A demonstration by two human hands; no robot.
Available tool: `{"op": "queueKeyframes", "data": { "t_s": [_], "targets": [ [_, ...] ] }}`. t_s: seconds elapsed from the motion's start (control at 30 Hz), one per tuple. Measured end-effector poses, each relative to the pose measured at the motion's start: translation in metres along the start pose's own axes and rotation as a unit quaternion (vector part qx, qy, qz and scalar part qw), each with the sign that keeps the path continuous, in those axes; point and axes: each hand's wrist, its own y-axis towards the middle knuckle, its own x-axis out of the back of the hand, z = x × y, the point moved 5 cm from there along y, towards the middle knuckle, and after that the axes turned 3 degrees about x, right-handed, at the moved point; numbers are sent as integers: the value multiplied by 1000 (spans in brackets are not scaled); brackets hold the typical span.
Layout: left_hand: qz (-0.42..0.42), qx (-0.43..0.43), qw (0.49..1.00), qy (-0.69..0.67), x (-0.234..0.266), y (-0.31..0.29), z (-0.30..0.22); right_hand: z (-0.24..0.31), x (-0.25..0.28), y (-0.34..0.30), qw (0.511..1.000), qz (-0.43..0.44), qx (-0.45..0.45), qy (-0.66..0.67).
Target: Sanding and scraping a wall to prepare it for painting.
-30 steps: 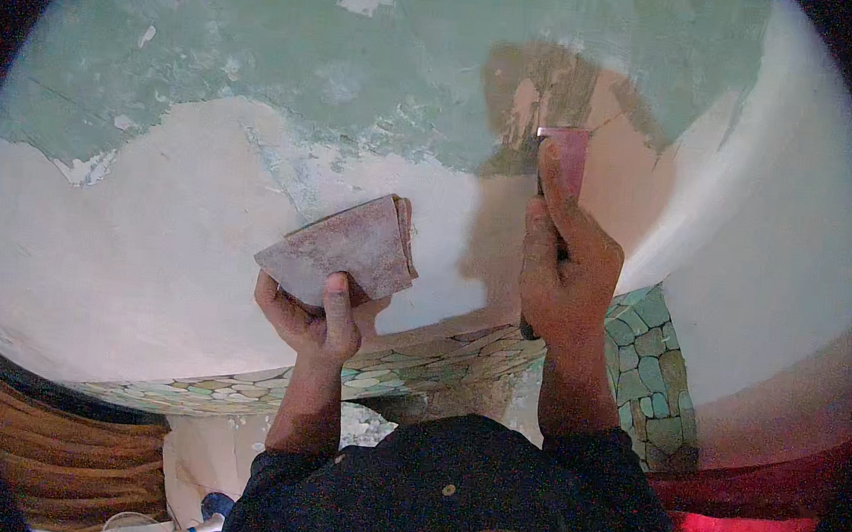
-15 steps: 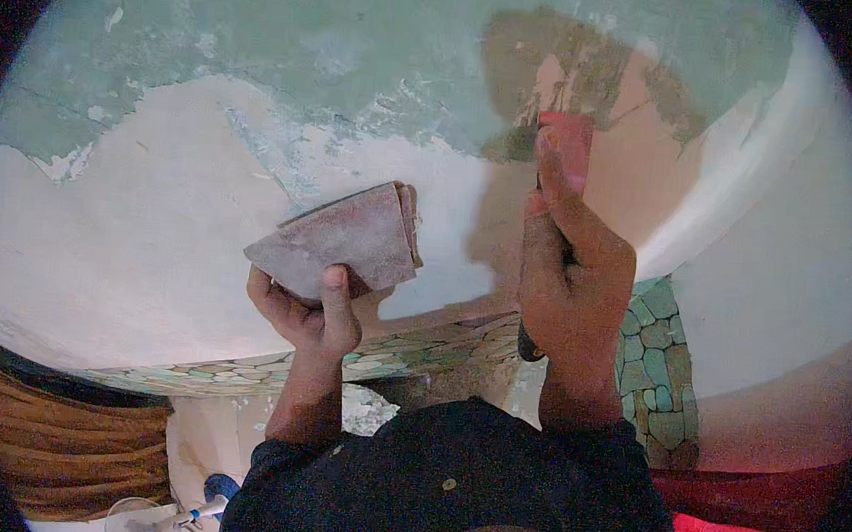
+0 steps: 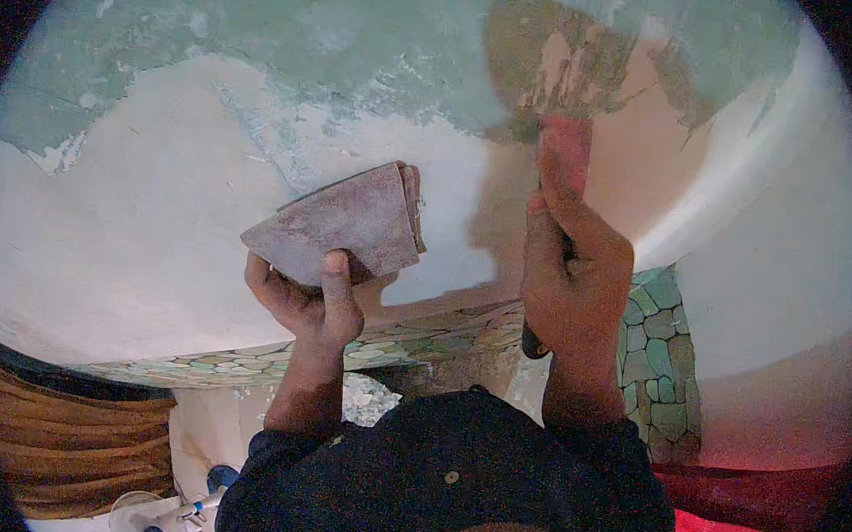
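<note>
Here the right hand (image 3: 571, 276) is clenched around a scraper (image 3: 564, 162). Its flat blade points straight up from the fist and touches the wall (image 3: 152, 227) where the green paint (image 3: 294, 29) is peeling. The left hand (image 3: 308, 292) grips a folded sheet of sandpaper (image 3: 338, 222), held off to the left, lower than the blade.

Folded reddish-brown sandpaper (image 3: 345, 223), tilted, near wall, reddish scraper blade (image 3: 564, 152) upright, pressed on flaking paint
</note>
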Motion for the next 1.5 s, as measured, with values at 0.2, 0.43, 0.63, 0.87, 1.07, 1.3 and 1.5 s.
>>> {"op": "queueKeyframes", "data": {
  "t_s": [0.2,0.43,0.63,0.87,1.07,1.3,1.5],
  "targets": [
    [-1,7,1000,-6,-2,0,-6,2,2,7,1000,-17,-6,-11],
    [15,10,1000,15,1,1,-7,13,0,13,999,-23,10,-36],
    [23,9,1000,-5,-2,1,-8,10,0,5,994,-30,66,-78],
    [15,22,999,-19,1,0,-6,19,4,14,998,-27,1,-48],
    [26,18,999,-21,0,-1,-7,20,-1,14,997,-35,21,-62],
    [54,-21,998,3,0,1,-6,16,-4,9,998,1,-19,-57],
    [30,12,999,-9,3,1,-2,24,-3,22,997,-59,33,-34]
  ]
}}
